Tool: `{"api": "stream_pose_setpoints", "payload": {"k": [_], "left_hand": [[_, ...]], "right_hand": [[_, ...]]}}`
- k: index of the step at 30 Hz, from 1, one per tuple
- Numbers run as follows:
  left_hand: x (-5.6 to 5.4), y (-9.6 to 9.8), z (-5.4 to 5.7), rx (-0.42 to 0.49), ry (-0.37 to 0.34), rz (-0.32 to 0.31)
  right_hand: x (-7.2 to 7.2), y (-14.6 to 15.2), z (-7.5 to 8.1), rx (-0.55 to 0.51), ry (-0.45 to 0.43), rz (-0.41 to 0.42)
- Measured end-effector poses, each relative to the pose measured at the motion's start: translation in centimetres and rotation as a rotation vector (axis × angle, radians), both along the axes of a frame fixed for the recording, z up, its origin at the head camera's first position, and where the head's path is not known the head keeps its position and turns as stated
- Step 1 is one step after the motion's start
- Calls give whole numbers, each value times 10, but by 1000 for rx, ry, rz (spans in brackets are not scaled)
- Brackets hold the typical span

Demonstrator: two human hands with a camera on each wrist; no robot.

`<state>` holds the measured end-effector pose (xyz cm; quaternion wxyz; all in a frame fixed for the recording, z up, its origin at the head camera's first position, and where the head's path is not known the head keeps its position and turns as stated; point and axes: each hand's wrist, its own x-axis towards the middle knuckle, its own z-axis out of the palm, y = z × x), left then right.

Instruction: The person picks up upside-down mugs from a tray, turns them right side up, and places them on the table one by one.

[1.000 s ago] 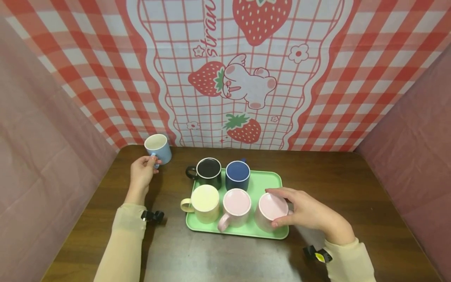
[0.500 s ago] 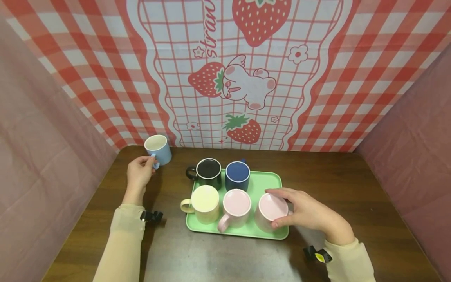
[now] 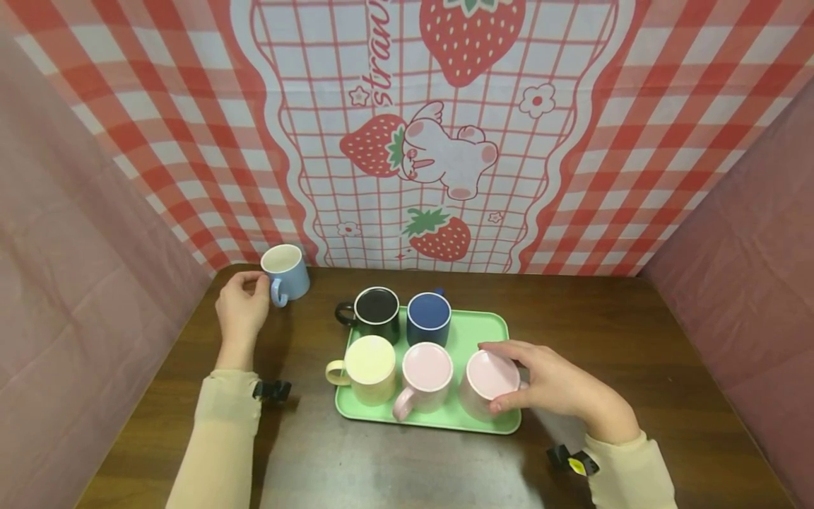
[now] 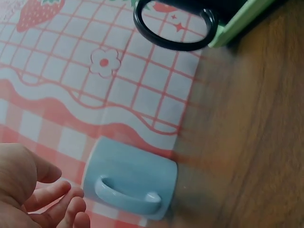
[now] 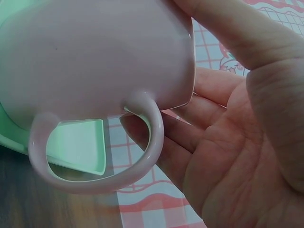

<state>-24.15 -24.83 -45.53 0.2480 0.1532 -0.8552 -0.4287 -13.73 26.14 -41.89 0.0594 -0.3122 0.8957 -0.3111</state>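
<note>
A light blue mug (image 3: 291,277) stands upright at the table's back left, its handle toward me. Beside that handle is my left hand (image 3: 242,311); in the left wrist view the fingers (image 4: 47,194) are loosely bent and hold nothing, apart from the mug's handle (image 4: 128,199). At the right end of the green tray (image 3: 477,325), my right hand (image 3: 559,382) holds a pink mug (image 3: 490,375) by its rim, thumb on the near side and fingers on the far side. The right wrist view shows the pink mug's handle (image 5: 99,185) below the palm (image 5: 228,156).
Also on the tray are a black mug (image 3: 376,311), a navy blue mug (image 3: 429,314), a pale yellow mug (image 3: 371,364) and a second pink mug (image 3: 427,371). The brown wooden table (image 3: 381,466) meets a strawberry-print cloth (image 3: 439,141) at its back edge.
My left hand has let go of the light blue mug's handle and moved slightly left. The mug stays standing where it was. My right hand has kept its hold on the pink mug.
</note>
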Motion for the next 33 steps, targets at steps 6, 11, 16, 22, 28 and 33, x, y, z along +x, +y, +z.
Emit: {"api": "stream_pose_setpoints", "payload": {"k": [6,11,16,22,28,33], "left_hand": [[4,12,12,-40,84,-72],[6,26,19,-57,130,-192],[6,42,20,-93,140,-332],[7,58,15,-136,99,-489],[7,64,8,-241,0,-638],[6,66,4,-349,-81,-740]], "right_hand": [[0,-1,1,2,-5,6],[0,-1,2,2,-7,8],[0,0,2,-2,-6,8],[0,0,0,6,-19,-6],[0,0,-1,11,-7,-5],[0,0,0,13,-17,-9]]}}
